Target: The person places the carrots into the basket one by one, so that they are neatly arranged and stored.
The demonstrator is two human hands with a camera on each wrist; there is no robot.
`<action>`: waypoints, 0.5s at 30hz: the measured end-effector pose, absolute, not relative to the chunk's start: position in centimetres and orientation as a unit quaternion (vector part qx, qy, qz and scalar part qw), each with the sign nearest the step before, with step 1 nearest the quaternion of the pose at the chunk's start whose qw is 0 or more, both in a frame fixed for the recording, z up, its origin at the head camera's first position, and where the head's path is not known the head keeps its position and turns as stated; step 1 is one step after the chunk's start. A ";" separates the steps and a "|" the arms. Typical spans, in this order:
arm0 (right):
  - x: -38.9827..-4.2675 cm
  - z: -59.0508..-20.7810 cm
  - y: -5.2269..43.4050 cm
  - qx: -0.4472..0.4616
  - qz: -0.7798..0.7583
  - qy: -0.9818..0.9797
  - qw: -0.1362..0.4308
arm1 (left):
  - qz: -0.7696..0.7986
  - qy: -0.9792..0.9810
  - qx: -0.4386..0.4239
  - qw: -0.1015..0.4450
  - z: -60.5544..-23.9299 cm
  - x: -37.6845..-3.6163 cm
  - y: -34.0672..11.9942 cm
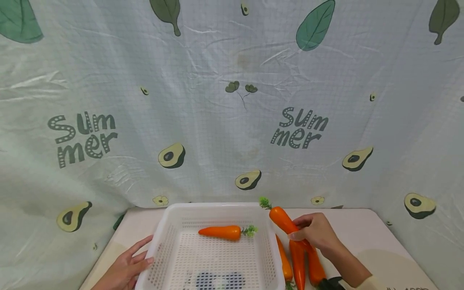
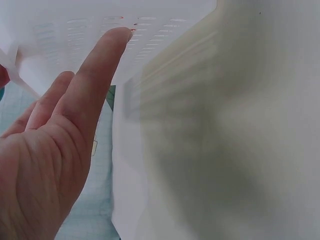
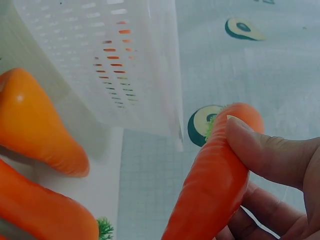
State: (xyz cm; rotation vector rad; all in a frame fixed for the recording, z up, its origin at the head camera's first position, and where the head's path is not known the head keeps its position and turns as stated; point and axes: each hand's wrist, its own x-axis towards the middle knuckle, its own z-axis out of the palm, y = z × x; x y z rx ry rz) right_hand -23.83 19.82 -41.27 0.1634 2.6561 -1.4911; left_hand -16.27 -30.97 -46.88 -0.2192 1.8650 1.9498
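A white perforated plastic basket (image 1: 224, 207) stands on the table with one orange carrot (image 1: 221, 232) lying across its far part, green top to the right. My left hand (image 1: 125, 268) holds the basket's left side, thumb at the rim and long fingers (image 2: 92, 75) along the outer wall. Above the basket's right rim, my right hand (image 1: 315, 231) pinches another carrot (image 1: 282, 219) between thumb and fingers. Its leafy top points up and to the left. Beneath that hand, several carrots (image 1: 298, 262) lie beside the basket; the nearest orange one (image 3: 40, 125) also shows in the right wrist view.
The pale table (image 1: 357, 227) reaches past the basket on both sides. Behind it hangs a light sheet (image 1: 210, 121) printed with avocados, leaves and lettering. A blue patterned patch (image 1: 221, 280) shows at the basket's near end.
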 end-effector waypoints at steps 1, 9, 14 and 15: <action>-23.9 -41.3 19.8 0.050 -0.488 0.870 0.045 | 0.704 0.672 -0.078 0.216 -46.9 -16.3 -31.0; -24.1 -41.2 19.1 0.043 -0.499 0.864 0.050 | 0.710 0.666 -0.072 0.219 -46.6 -16.1 -31.0; -24.2 -41.0 18.4 0.039 -0.489 0.870 0.052 | 0.709 0.667 -0.074 0.219 -46.7 -15.9 -31.1; -24.2 -41.0 18.3 0.039 -0.489 0.870 0.053 | 0.708 0.667 -0.072 0.220 -46.7 -15.9 -31.1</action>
